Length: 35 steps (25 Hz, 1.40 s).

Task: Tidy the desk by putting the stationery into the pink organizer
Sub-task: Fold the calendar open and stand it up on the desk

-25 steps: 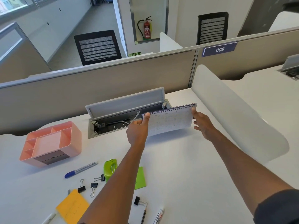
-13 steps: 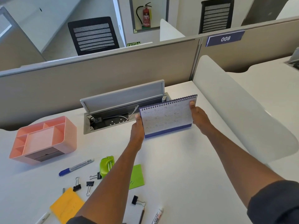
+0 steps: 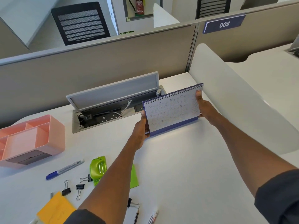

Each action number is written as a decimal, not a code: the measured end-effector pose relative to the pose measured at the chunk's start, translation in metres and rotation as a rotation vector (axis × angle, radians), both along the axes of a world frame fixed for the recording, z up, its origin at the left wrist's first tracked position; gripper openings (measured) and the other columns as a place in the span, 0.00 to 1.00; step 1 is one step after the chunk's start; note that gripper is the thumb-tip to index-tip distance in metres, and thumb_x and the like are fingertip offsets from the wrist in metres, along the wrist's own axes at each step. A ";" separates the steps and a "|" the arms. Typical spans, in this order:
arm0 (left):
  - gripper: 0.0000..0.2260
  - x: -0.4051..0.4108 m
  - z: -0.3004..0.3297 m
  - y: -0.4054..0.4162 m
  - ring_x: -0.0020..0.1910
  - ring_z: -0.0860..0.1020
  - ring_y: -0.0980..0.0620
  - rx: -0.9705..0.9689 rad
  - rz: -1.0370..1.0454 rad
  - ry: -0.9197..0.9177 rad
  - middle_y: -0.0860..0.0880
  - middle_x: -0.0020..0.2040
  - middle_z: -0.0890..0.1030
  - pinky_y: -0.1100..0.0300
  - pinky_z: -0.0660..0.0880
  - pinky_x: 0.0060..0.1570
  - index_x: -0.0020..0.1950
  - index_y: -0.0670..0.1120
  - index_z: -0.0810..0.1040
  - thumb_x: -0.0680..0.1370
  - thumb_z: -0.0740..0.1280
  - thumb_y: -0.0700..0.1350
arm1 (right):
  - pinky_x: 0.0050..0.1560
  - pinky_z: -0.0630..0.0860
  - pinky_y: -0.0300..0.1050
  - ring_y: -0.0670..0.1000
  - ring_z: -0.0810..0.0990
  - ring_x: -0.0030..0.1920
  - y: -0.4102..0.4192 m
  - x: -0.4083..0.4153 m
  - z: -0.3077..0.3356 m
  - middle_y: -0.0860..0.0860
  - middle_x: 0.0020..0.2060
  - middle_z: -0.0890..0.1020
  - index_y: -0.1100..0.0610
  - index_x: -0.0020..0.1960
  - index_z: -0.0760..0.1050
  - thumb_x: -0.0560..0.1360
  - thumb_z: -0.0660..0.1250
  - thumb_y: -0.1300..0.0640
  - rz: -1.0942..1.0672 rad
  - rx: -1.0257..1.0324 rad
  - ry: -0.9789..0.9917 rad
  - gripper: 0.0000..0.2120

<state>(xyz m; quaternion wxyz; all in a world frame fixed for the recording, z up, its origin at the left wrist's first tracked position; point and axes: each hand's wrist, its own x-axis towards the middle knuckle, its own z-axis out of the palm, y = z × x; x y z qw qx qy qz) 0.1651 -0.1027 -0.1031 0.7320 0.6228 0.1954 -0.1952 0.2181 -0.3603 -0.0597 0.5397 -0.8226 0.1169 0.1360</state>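
A spiral-bound desk calendar [image 3: 173, 109] with a purple base stands upright on the white desk near the back right. My left hand [image 3: 142, 126] grips its left edge and my right hand [image 3: 204, 107] grips its right edge. The pink organizer [image 3: 53, 135] sits at the far left, its compartments holding nothing I can see. Loose stationery lies at the front left: a blue pen [image 3: 64, 168], a green stapler [image 3: 98, 168], several black binder clips [image 3: 80, 187], a yellow sticky pad [image 3: 55, 209], a green sticky pad [image 3: 134, 177] and a white tube [image 3: 152, 217].
An open grey cable box [image 3: 113, 101] with sockets and wires is sunk into the desk behind the calendar. A beige partition [image 3: 97, 65] runs along the back and a white curved divider [image 3: 234, 94] bounds the right side.
The calendar came down from the air and toward me, and its purple base now rests on the desk. Both hands stayed on its edges. The camera tilted down and nearer.
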 end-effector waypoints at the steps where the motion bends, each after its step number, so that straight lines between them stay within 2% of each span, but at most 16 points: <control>1: 0.29 0.002 -0.004 0.001 0.56 0.80 0.41 -0.007 0.017 0.023 0.44 0.57 0.82 0.45 0.78 0.57 0.63 0.50 0.76 0.74 0.53 0.68 | 0.46 0.80 0.46 0.48 0.83 0.50 0.002 -0.001 0.001 0.50 0.54 0.83 0.42 0.52 0.78 0.60 0.45 0.17 0.007 0.028 0.016 0.40; 2: 0.28 0.004 -0.008 0.003 0.56 0.80 0.41 -0.007 0.034 0.046 0.44 0.57 0.82 0.45 0.78 0.57 0.64 0.48 0.76 0.76 0.54 0.66 | 0.45 0.78 0.44 0.46 0.82 0.49 0.003 -0.001 -0.001 0.49 0.53 0.83 0.42 0.51 0.78 0.59 0.45 0.17 0.012 0.047 0.024 0.40; 4: 0.25 0.008 -0.015 0.005 0.55 0.81 0.41 0.004 0.044 0.077 0.43 0.55 0.83 0.47 0.79 0.55 0.63 0.46 0.77 0.79 0.56 0.63 | 0.51 0.78 0.46 0.48 0.83 0.51 0.001 0.000 -0.012 0.49 0.51 0.84 0.44 0.52 0.79 0.54 0.47 0.13 0.010 0.054 0.022 0.46; 6: 0.24 0.009 -0.021 0.005 0.52 0.83 0.43 0.015 0.035 0.097 0.42 0.53 0.84 0.49 0.81 0.52 0.61 0.44 0.78 0.80 0.58 0.61 | 0.60 0.76 0.50 0.53 0.82 0.55 -0.003 -0.001 -0.027 0.51 0.54 0.83 0.49 0.55 0.80 0.56 0.46 0.14 0.011 0.019 0.011 0.50; 8: 0.23 0.012 -0.025 0.004 0.51 0.83 0.44 0.023 0.031 0.111 0.42 0.52 0.84 0.49 0.81 0.52 0.59 0.43 0.79 0.80 0.59 0.60 | 0.62 0.74 0.50 0.55 0.81 0.57 -0.005 -0.002 -0.034 0.53 0.56 0.83 0.53 0.58 0.80 0.60 0.45 0.15 0.021 -0.015 0.010 0.51; 11: 0.19 0.015 -0.028 0.005 0.52 0.83 0.44 0.015 0.030 0.130 0.42 0.52 0.84 0.47 0.80 0.54 0.58 0.44 0.80 0.82 0.59 0.57 | 0.66 0.73 0.54 0.55 0.81 0.58 -0.015 0.002 -0.041 0.54 0.58 0.83 0.54 0.61 0.80 0.59 0.47 0.14 0.070 -0.047 0.030 0.54; 13: 0.16 0.017 -0.029 0.006 0.52 0.83 0.44 0.014 0.007 0.142 0.42 0.52 0.85 0.47 0.80 0.55 0.58 0.44 0.79 0.82 0.60 0.54 | 0.64 0.74 0.54 0.55 0.81 0.56 -0.022 0.004 -0.042 0.53 0.57 0.83 0.52 0.60 0.80 0.59 0.47 0.14 0.125 -0.093 0.052 0.52; 16: 0.12 0.022 -0.031 0.010 0.51 0.84 0.45 0.048 -0.042 0.158 0.43 0.53 0.85 0.50 0.81 0.51 0.60 0.44 0.78 0.83 0.60 0.48 | 0.53 0.73 0.44 0.49 0.80 0.49 -0.023 0.001 -0.039 0.51 0.55 0.82 0.50 0.57 0.80 0.62 0.46 0.16 0.162 -0.112 0.042 0.47; 17: 0.11 0.023 -0.032 0.011 0.51 0.84 0.45 0.050 -0.051 0.167 0.43 0.53 0.84 0.51 0.81 0.50 0.61 0.44 0.78 0.83 0.60 0.46 | 0.53 0.73 0.44 0.48 0.81 0.49 -0.022 0.001 -0.040 0.51 0.55 0.83 0.50 0.57 0.80 0.61 0.46 0.16 0.164 -0.113 0.034 0.48; 20: 0.11 0.025 -0.035 0.010 0.50 0.84 0.46 0.074 -0.048 0.170 0.42 0.52 0.84 0.52 0.82 0.48 0.60 0.42 0.79 0.82 0.60 0.41 | 0.61 0.75 0.51 0.54 0.81 0.54 -0.024 0.003 -0.044 0.52 0.56 0.83 0.51 0.59 0.81 0.59 0.47 0.14 0.142 -0.117 0.031 0.51; 23: 0.10 0.023 -0.037 0.007 0.48 0.84 0.47 0.101 -0.018 0.158 0.42 0.51 0.85 0.54 0.83 0.45 0.58 0.41 0.80 0.82 0.62 0.41 | 0.61 0.75 0.50 0.56 0.81 0.55 -0.022 0.000 -0.046 0.53 0.56 0.83 0.52 0.59 0.81 0.58 0.47 0.14 0.130 -0.142 0.027 0.52; 26: 0.09 0.022 -0.038 0.007 0.45 0.85 0.48 0.123 0.000 0.145 0.43 0.49 0.85 0.55 0.83 0.44 0.56 0.42 0.81 0.81 0.63 0.41 | 0.61 0.76 0.54 0.57 0.81 0.54 -0.017 -0.005 -0.047 0.54 0.55 0.83 0.53 0.60 0.80 0.58 0.44 0.14 0.125 -0.183 -0.001 0.54; 29: 0.09 0.017 -0.041 0.006 0.45 0.85 0.48 0.131 0.044 0.091 0.43 0.48 0.85 0.55 0.82 0.45 0.53 0.42 0.82 0.81 0.63 0.42 | 0.60 0.77 0.55 0.56 0.81 0.54 -0.013 -0.011 -0.048 0.52 0.54 0.83 0.51 0.59 0.79 0.61 0.44 0.16 0.085 -0.155 -0.041 0.49; 31: 0.08 0.009 -0.043 0.006 0.46 0.85 0.47 0.068 0.116 0.056 0.43 0.47 0.85 0.54 0.82 0.46 0.50 0.42 0.83 0.80 0.64 0.41 | 0.60 0.76 0.54 0.54 0.81 0.55 -0.009 -0.015 -0.046 0.50 0.54 0.83 0.47 0.58 0.78 0.66 0.45 0.18 0.067 -0.132 -0.079 0.43; 33: 0.08 0.005 -0.042 0.006 0.45 0.85 0.47 0.038 0.144 0.021 0.44 0.45 0.86 0.55 0.82 0.45 0.48 0.41 0.83 0.79 0.65 0.41 | 0.54 0.76 0.50 0.50 0.81 0.49 -0.009 -0.019 -0.044 0.48 0.52 0.83 0.43 0.55 0.78 0.71 0.44 0.22 0.049 -0.114 -0.138 0.35; 35: 0.08 0.004 -0.040 0.007 0.44 0.85 0.46 0.070 0.134 -0.014 0.43 0.45 0.86 0.54 0.82 0.46 0.49 0.40 0.84 0.79 0.66 0.41 | 0.48 0.75 0.49 0.49 0.80 0.45 -0.009 -0.020 -0.047 0.47 0.50 0.84 0.43 0.52 0.79 0.71 0.43 0.22 0.005 -0.108 -0.187 0.35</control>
